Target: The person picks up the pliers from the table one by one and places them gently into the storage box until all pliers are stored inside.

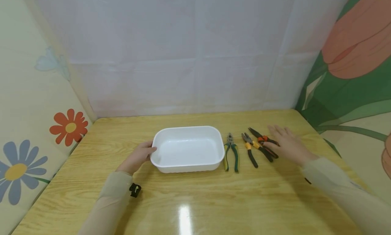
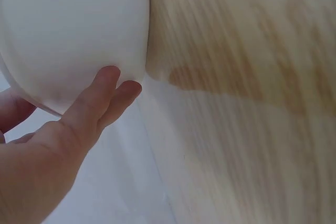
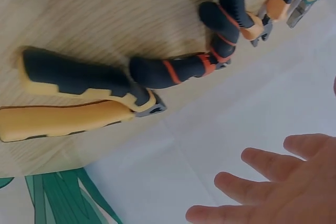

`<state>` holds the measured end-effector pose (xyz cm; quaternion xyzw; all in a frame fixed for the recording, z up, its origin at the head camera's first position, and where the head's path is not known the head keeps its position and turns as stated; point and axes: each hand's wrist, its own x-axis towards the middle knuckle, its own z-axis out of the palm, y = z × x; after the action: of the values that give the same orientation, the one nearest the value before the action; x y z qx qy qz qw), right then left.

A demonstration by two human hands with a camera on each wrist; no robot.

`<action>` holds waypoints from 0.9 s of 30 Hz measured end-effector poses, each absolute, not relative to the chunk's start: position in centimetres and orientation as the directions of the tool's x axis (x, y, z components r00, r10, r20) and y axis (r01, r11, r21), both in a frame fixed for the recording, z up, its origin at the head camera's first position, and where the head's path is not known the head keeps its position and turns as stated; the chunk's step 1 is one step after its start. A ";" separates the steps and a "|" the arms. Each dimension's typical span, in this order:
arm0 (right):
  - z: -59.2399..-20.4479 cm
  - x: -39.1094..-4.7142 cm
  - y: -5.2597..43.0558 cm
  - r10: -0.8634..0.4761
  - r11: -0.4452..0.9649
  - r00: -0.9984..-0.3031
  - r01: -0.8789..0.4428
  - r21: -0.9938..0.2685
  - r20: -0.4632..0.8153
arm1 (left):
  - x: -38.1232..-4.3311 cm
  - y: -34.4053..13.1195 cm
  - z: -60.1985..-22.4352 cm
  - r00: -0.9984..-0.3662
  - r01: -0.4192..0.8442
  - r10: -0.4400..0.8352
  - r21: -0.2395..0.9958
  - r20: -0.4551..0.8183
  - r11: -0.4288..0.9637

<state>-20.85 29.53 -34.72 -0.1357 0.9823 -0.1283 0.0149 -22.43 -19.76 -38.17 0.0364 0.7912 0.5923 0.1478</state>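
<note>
A white plastic basin (image 1: 187, 168) stands on the wooden table. My left hand (image 1: 138, 157) holds its left end, thumb over the rim and fingers against the outer wall; the left wrist view shows two fingers on that wall. To the right, my right hand (image 1: 288, 145) hovers with spread fingers, holding nothing. Nearest it are long-nose pliers (image 1: 263, 139) with red-and-black handles. Beside those lie pliers with orange-and-black handles (image 1: 252, 153) and green-handled pliers (image 1: 231, 155). In the right wrist view, another tool with yellow-and-black handles (image 3: 79, 82) appears; the right arm mostly hides it from the head view.
The tools lie in a row between the basin and the right side of the wooden table (image 1: 195, 204). A white cloth (image 1: 183, 75) hangs behind the table's far edge. Flower-patterned cloths hang on the left (image 1: 27, 92) and the right (image 1: 351, 102).
</note>
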 end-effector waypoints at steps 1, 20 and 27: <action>-34.8 -20.8 29.7 -0.267 0.931 -0.964 -0.260 -0.255 0.005 | -22.4 -19.8 -38.2 -0.952 -0.118 0.238 0.949 -0.192 0.294; -36.3 -20.6 32.3 -0.255 0.943 -0.966 -0.255 -0.215 0.029 | -22.1 -19.8 -38.0 -0.944 -0.148 0.245 0.948 -0.220 0.281; -36.6 -20.5 33.3 -0.264 0.949 -0.962 -0.273 -0.156 0.071 | -22.6 -19.8 -37.5 -0.942 -0.171 0.233 0.942 -0.242 0.288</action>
<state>-20.47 33.33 -36.63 -0.1360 0.9870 -0.0823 -0.0248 -22.60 -19.83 -37.49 0.0196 0.7844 0.5964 0.1693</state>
